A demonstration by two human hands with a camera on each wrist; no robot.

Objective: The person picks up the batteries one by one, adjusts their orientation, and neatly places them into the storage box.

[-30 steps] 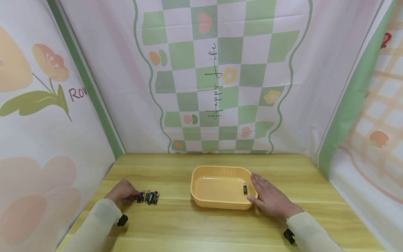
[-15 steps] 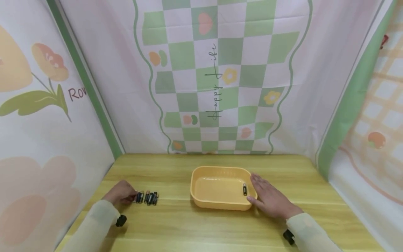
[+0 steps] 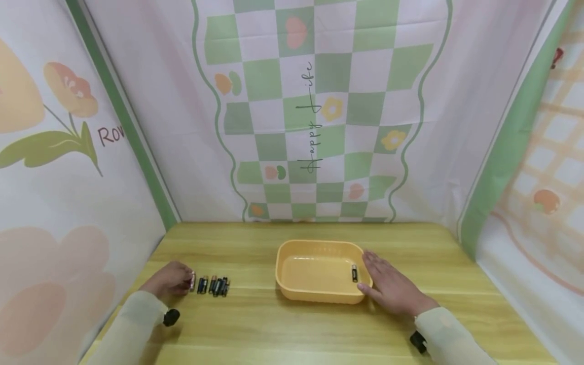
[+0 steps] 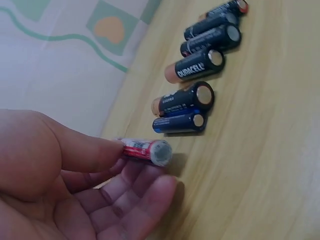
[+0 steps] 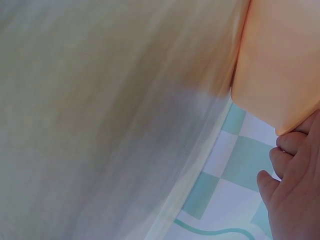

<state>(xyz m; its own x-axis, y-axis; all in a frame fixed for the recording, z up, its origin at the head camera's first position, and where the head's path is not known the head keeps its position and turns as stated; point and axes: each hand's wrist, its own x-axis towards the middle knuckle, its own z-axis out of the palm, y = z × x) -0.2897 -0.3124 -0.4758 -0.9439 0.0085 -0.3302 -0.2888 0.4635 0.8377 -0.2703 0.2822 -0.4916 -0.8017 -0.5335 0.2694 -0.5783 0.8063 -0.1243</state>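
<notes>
My left hand pinches a red and silver battery between thumb and fingers, at the left end of a row. Dark batteries lie side by side just to its right, among them a Duracell battery and a thin blue one. My right hand rests with straight fingers on the right rim of a yellow plastic basin. One dark battery lies inside, near that right wall. In the right wrist view, the fingers touch the basin's outer side.
The wooden table carries everything. A checkered curtain hangs behind its far edge, and printed cloth walls stand at left and right. Bare tabletop lies between the battery row and the basin.
My left hand has drawn left, and the red and silver battery has come away from the dark ones with it. My right hand and the basin have stayed put.
</notes>
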